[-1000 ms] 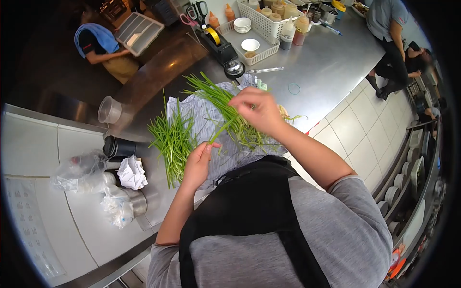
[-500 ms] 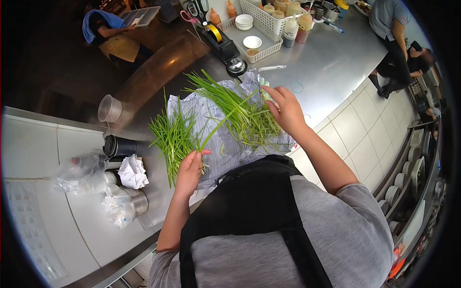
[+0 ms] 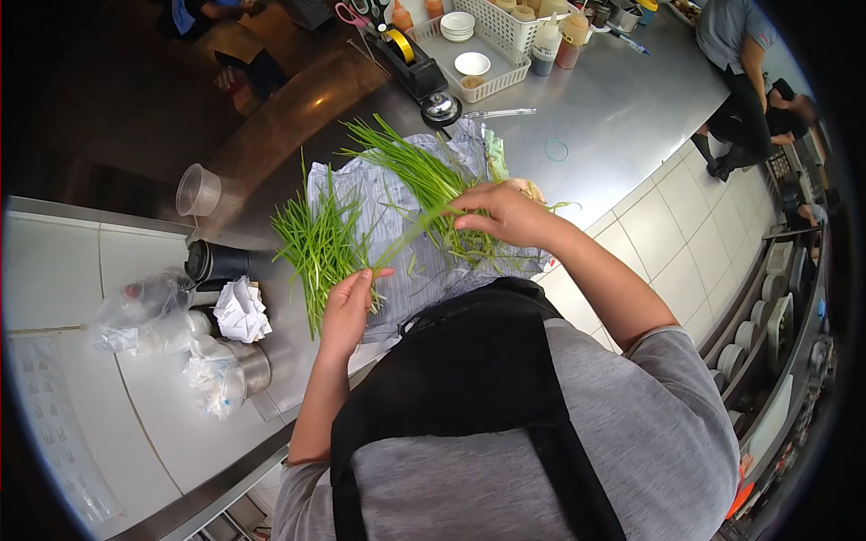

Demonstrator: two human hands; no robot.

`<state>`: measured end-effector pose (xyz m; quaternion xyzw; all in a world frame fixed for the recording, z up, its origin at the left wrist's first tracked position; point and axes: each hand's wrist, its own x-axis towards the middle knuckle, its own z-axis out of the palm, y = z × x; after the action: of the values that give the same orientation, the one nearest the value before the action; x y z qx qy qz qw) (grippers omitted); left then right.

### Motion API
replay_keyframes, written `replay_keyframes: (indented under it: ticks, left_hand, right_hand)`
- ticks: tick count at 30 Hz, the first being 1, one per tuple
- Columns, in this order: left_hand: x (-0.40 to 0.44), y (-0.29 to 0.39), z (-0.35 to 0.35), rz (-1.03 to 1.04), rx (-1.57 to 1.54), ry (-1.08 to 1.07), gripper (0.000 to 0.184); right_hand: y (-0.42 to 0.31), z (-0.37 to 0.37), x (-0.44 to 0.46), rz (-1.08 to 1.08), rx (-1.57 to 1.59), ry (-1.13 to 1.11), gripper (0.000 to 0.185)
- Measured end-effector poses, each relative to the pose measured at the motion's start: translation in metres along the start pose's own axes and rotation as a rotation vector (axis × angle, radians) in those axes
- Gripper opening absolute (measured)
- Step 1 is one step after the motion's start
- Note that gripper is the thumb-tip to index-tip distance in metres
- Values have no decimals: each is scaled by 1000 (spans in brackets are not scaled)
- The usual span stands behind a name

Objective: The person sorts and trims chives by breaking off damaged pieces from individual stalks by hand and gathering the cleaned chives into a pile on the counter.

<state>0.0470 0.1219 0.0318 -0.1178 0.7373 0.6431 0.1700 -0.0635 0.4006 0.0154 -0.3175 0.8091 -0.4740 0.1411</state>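
My left hand point(image 3: 350, 311) pinches the lower end of a green chive point(image 3: 403, 240) at the near edge of a grey striped cloth point(image 3: 402, 293). My right hand point(image 3: 507, 215) has its fingers closed on the other end of that chive, which is blurred. Beside my left hand lies a pile of chives point(image 3: 314, 248). A longer bunch of chives point(image 3: 401, 162) stretches across the far part of the cloth. Limp, loose green bits point(image 3: 462, 242) lie below my right hand, partly hidden by it.
On the steel counter point(image 3: 622, 108) stand a call bell point(image 3: 441, 109), a tape dispenser point(image 3: 410, 68), a pen point(image 3: 501, 114) and a white basket point(image 3: 496, 83). A clear plastic cup point(image 3: 198, 191) and crumpled paper point(image 3: 242, 309) are at left. Other people point(image 3: 735, 63) are at right and upper left.
My right hand has come down and left from the cloth's far right corner to the chive's upper end. My left hand keeps its hold. The person at upper left has shifted.
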Motion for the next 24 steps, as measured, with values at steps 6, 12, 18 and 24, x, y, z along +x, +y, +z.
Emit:
replay_keyframes:
  ticks: [6, 12, 18, 24]
  left_hand:
    - [-2, 8, 3, 50, 226, 71, 34]
    - [-1, 10, 1, 133, 420, 46, 30]
    - [3, 5, -21, 199, 415, 80, 29]
    - [-2, 17, -26, 169, 405, 71, 30]
  right_hand:
    - [-6, 6, 12, 69, 40, -6, 26]
    - [-21, 11, 13, -42, 14, -134, 21]
    - [-16, -9, 8, 26, 43, -181, 17]
    - [0, -26, -8, 179, 86, -131, 14]
